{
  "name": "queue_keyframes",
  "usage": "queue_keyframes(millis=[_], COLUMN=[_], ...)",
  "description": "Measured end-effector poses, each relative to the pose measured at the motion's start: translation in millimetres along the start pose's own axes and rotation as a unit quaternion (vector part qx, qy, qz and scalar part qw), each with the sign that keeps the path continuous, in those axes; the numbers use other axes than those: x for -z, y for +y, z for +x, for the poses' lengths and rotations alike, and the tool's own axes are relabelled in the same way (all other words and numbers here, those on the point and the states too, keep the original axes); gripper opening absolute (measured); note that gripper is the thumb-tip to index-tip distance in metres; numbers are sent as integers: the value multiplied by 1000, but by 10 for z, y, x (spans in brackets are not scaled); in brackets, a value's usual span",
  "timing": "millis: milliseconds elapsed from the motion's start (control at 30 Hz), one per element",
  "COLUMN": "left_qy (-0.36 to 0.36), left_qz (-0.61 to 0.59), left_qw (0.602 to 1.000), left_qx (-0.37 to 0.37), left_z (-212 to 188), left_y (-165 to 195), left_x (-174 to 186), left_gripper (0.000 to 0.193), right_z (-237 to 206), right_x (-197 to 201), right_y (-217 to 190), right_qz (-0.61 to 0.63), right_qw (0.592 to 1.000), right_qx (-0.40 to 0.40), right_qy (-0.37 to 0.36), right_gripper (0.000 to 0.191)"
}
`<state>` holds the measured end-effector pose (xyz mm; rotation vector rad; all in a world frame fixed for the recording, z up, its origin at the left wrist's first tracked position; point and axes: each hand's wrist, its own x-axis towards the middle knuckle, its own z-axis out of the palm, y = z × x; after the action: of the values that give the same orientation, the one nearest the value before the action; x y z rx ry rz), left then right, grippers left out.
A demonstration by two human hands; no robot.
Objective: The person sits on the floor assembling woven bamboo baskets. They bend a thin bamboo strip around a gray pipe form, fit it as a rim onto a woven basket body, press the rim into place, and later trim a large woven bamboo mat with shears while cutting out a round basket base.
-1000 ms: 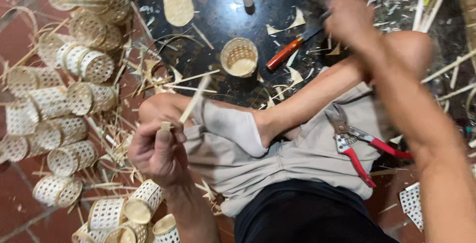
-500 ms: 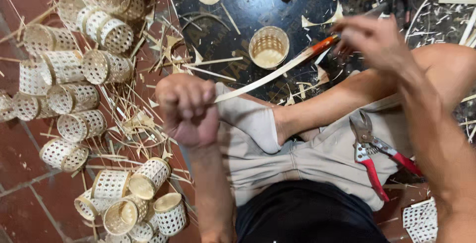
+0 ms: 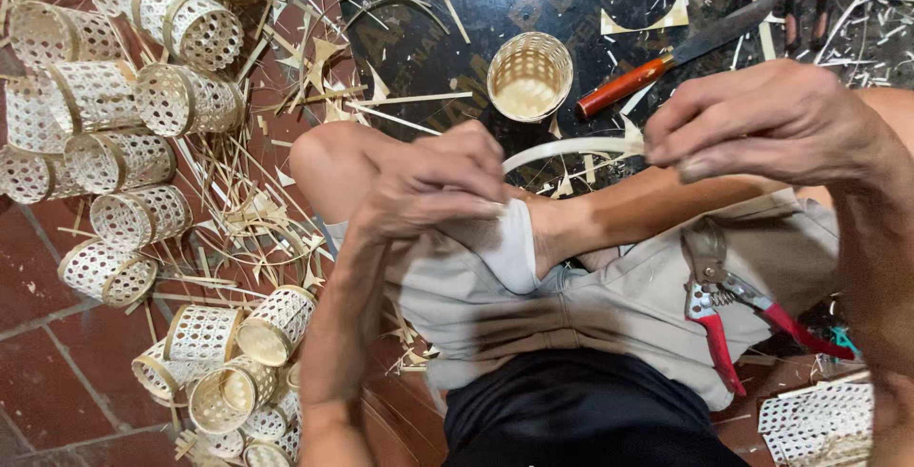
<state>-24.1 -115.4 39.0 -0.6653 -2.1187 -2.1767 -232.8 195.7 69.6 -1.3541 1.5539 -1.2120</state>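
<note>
The fingers of the left hand are curled shut around one end of a thin pale bamboo strip, and the fingers of the right hand are pinched closed on its other end. The strip bows upward in an arc between the two hands, above the person's crossed bare legs and grey shorts. Red-handled pruning shears lie on the right thigh. Just beyond the strip, a small woven bamboo basket stands open side up on a dark board, near a knife with an orange handle. More woven baskets are heaped on the red tile floor to the left, among bamboo slivers.
</note>
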Motion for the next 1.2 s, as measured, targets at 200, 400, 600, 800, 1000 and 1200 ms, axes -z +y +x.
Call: queue_keyframes(millis=[200,400,600,800,1000,1200], left_qy=[-95,-80,-99,-98,-89,-76], left_qz=[303,466,545,553,570,568], left_qw=[947,879,831,825,811,811], left_qx=[-44,-64,-53,-65,-97,-117], left_z=[92,200,247,225,230,228], left_y=[-365,-686,-774,-781,-853,-863], left_x=[-44,51,-1,-43,-51,-32], left_gripper=[20,25,21,27,23,24], right_z=[362,646,683,683,756,800], right_x=[-357,-692,-764,-813,-986,-1019], right_y=[161,520,712,703,772,794], right_qz=[-299,-422,-460,-468,-506,-469], right_qw=[949,900,883,878,853,874], right_qx=[60,101,86,77,44,-43], right_qy=[-79,29,39,69,120,120], right_gripper=[18,17,15,11,12,9])
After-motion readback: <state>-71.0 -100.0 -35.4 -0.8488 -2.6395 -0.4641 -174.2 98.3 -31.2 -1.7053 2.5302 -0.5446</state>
